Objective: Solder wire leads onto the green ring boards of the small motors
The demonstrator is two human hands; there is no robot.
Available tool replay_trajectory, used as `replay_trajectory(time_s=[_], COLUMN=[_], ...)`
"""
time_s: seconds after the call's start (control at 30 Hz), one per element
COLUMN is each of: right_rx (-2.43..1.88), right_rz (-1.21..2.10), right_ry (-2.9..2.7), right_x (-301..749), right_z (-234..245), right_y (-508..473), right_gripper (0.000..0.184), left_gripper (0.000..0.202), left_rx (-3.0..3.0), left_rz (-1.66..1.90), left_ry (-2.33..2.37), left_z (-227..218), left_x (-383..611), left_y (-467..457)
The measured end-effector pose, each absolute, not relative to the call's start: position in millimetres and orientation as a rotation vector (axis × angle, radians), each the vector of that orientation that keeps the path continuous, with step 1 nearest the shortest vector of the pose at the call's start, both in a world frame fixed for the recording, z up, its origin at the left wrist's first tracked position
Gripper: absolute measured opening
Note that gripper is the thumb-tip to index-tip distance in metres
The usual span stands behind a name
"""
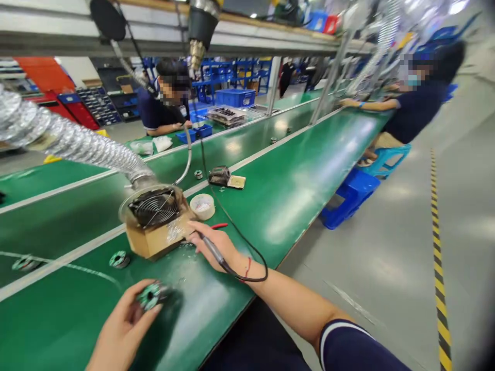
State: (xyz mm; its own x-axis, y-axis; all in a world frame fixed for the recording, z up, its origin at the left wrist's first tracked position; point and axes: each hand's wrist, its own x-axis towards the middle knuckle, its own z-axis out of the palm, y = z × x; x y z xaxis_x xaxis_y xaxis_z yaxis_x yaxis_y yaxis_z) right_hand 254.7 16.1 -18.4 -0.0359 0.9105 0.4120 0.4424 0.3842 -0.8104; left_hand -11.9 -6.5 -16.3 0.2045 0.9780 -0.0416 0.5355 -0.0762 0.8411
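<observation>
My left hand is closed around a solder spool with green end faces, just above the green bench at the lower left. In my right hand is a soldering iron, gripped like a pen, its black cord looping back over the wrist. The tip is hidden by the fingers. Right beside that hand stands a cardboard box with a round black fan on it. A red-handled tool lies partly hidden behind the right hand.
A second spool rests left of the box. Behind are a tape roll and a soldering iron stand. A silver duct reaches the fan, and a power screwdriver hangs overhead. Co-workers sit across and farther right.
</observation>
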Motion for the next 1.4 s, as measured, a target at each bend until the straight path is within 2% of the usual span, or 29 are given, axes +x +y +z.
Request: replay_trajectory(time_s=[0.1, 0.2, 0.3, 0.43, 0.83, 1.1, 1.27, 1.37, 1.4], right_rx=[-1.094, -1.013, -1.054, -1.075, -1.093, -0.986, -0.907, -1.077, -1.143], right_rz=[0.802, 0.982, 1.070, 1.132, 1.121, 1.109, 1.083, 0.963, 0.873], right_ry=[-1.643, -1.596, -1.589, -1.700, -1.805, -1.835, -1.858, -1.837, -1.849], right_x=[246.3, 248.9, 253.2, 252.7, 251.1, 245.7, 244.1, 237.9, 234.6], right_z=[-5.6, 3.4, 8.4, 15.5, 23.7, 25.2, 10.1, 1.9, -0.7], right_y=[-11.4, -23.7, -23.3, -23.4, -17.8, -18.7, -19.0, -26.0, -28.4], right_gripper=[0.039, 0.050, 0.056, 0.055, 0.051, 0.037, 0.033, 0.040, 0.049], left_gripper=[0.052, 0.055, 0.054, 0.051, 0.049, 0.046, 0.043, 0.041, 0.041], left_rx=[1.616, 1.528, 1.551, 1.665, 1.788, 1.860, 1.882, 1.901, 1.902], left_rz=[0.589, 0.642, 0.696, 0.738, 0.690, 0.709, 0.633, 0.587, 0.581], left_ry=[1.359, 1.192, 1.076, 1.005, 0.958, 0.920, 0.952, 1.081, 1.154], left_z=[-7.2, 3.5, 6.3, 7.0, 12.2, 12.7, 7.8, 6.8, 4.7], left_x=[16.0, 39.2, 45.0, 40.4, 37.0, 36.1, 35.6, 36.3, 36.0], left_y=[-21.2, -23.5, -23.1, -29.9, -32.7, -32.1, -29.0, -27.8, -27.4])
